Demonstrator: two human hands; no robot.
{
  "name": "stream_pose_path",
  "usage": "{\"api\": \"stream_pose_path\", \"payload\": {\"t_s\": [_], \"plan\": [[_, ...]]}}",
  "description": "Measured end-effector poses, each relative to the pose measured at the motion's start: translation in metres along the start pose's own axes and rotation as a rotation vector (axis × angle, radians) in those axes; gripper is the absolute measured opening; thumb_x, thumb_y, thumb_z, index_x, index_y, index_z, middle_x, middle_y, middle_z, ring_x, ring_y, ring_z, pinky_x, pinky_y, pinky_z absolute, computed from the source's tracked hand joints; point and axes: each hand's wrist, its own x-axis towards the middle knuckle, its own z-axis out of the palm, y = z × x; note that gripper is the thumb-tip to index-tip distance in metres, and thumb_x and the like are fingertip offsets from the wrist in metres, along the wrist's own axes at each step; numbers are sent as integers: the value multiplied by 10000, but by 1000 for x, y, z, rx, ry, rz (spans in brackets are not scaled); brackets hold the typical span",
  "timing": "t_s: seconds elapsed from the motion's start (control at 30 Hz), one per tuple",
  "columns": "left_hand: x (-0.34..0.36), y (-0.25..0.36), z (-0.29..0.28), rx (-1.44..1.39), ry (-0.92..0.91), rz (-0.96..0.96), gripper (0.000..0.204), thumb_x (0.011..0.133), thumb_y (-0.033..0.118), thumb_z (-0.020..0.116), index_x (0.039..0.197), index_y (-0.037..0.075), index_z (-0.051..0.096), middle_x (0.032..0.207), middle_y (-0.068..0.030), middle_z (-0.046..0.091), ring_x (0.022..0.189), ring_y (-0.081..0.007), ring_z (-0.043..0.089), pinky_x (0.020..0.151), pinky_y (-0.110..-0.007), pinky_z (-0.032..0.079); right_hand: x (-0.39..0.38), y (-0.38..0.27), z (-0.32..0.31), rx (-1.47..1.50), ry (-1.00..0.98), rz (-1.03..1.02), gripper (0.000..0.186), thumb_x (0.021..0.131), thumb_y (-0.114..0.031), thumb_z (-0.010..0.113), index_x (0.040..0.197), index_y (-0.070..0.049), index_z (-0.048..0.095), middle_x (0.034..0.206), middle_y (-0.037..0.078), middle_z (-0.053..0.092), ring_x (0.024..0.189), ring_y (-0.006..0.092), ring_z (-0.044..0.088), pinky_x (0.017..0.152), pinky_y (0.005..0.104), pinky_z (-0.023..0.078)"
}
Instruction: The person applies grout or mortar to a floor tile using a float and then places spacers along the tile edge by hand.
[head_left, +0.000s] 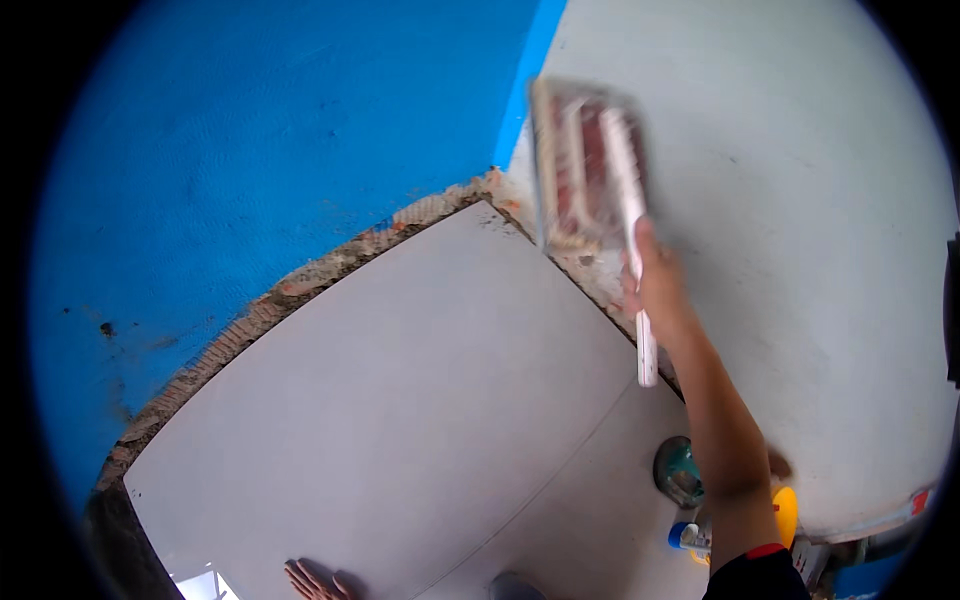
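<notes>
My right hand [662, 290] is wrapped round the pale handle [647, 350] of a tool. The tool's wide rectangular head [585, 165], cream and dark red, is smeared by motion, so its exact kind cannot be told. It is in front of the corner where the blue wall [250, 150] meets the pale grey wall [780, 200]. At the lower edge, my left hand [318, 582] lies on or just over a large light grey floor tile [380, 380], fingers spread and holding nothing. Only part of that hand shows.
A rough, broken strip of mortar [270, 300] runs between the tile and the blue wall. At the lower right, beside my forearm, are a green round object [680, 470], a blue-capped item [680, 535] and a yellow object [785, 515]. A seam [540, 490] crosses the floor.
</notes>
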Motion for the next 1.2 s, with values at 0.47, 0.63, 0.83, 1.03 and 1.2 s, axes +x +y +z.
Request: {"api": "stream_pose_path", "payload": {"t_s": [0.47, 0.63, 0.83, 1.03, 1.2], "plan": [[11, 19, -13, -59, -35, 0, 747, 987, 494, 430, 1514, -21, 306, 1558, -291, 282, 1433, -517, 234, 1136, -629, 215, -13, 228, 167, -525, -198, 263, 849, 972, -669, 341, 1023, 121, 645, 832, 291, 682, 690, 413, 695, 614, 465, 558], [-3, 8, 1, 137, -141, -5, 794, 981, 517, 391, 1544, -11, 204, 1593, -263, 199, 1476, -446, 169, 1185, -545, 161, -126, 257, 149, -485, -414, 356, 846, 964, -708, 303, 1042, 58, 653, 814, 256, 672, 690, 372, 692, 610, 451, 542], [-2, 5, 10, 206, -101, 55, 763, 999, 478, 340, 1555, -14, 161, 1609, -257, 160, 1498, -415, 140, 1202, -517, 137, -176, 156, 106, -432, -618, 447, 727, 976, -695, 303, 937, -26, 585, 647, 80, 544, 532, 193, 553, 503, 369, 462], [-6, -8, 9, 237, -60, 64, 752, 1010, 485, 313, 1553, -15, 165, 1608, -256, 163, 1497, -408, 154, 1205, -513, 143, -214, 55, 43, -208, -478, 129, 710, 1001, -640, 339, 991, 26, 584, 675, 141, 563, 586, 253, 524, 591, 394, 455], [-7, 2, 17, 190, -38, 105, 739, 1014, 470, 313, 1553, -13, 168, 1604, -257, 175, 1494, -413, 161, 1202, -518, 147, -265, 164, 28, -387, -319, 136, 743, 999, -649, 304, 1125, 26, 587, 796, 210, 644, 757, 368, 626, 734, 457, 493]]}}
